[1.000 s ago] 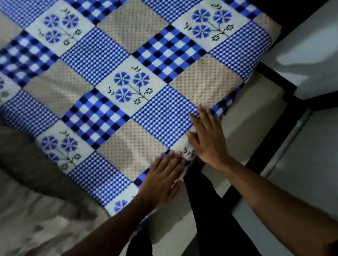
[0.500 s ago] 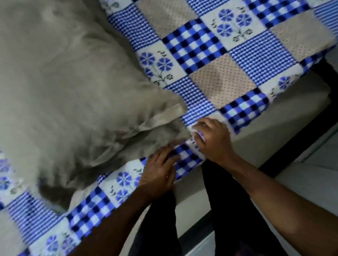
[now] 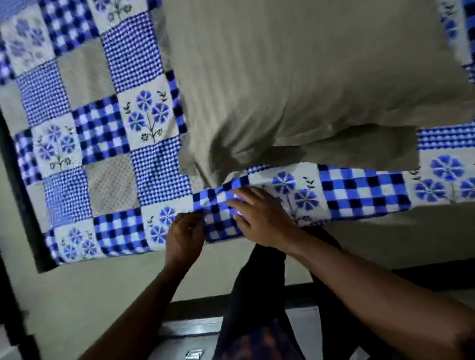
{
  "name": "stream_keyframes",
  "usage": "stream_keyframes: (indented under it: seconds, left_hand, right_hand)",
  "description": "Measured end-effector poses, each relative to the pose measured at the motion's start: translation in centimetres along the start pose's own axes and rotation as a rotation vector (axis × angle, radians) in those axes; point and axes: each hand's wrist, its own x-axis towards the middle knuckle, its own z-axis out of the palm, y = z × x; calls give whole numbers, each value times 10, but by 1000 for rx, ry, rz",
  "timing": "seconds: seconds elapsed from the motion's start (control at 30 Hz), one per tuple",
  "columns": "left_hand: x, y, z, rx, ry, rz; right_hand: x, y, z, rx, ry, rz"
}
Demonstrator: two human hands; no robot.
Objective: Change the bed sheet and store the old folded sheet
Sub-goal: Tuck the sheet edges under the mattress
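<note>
The patchwork sheet (image 3: 98, 128) lies spread over the bed with a grey pillow (image 3: 307, 75) on top. The left hand (image 3: 184, 236) pinches a bunched fold at the near edge, and the right hand (image 3: 262, 219) presses flat beside it. The cloth looks soft, light and floppy, best gathered by its hem.

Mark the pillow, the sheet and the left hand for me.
pillow (image 3: 307, 75): head view, middle of its grey top.
sheet (image 3: 98, 128): head view, a checked square left of the pillow.
left hand (image 3: 184, 238): head view, back of the hand.
</note>
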Motion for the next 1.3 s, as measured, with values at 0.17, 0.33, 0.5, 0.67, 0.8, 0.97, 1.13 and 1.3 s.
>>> stream_keyframes:
  seconds: [0.17,0.33,0.5,0.67,0.8,0.97,1.13,1.3]
  left_hand:
    - [1,-32,-14,-138,122,-202]
    - [22,-81,-47,-104,296,11]
    - [63,-166,-83,188,292,201]
    - [105,-247,-118,283,106,247]
    - [123,-322,-138,239,94,56]
    - [109,-392,-164,149,124,-141]
    - [102,-402,-176,94,185,-150]
    - [135,-356,-186,46,187,48]
  right_hand:
    - [54,-39,42,-109,-230,-68]
    - [45,-85,97,-280,-341,-81]
    - [30,-141,152,-173,-309,-114]
    - [131,-156,163,-248,43,123]
    - [219,-129,164,-371,221,545]
    - [241,-188,241,-551,1,415]
    - [221,-278,327,-501,-178,26]
    - [264,-243,283,-347,162,292]
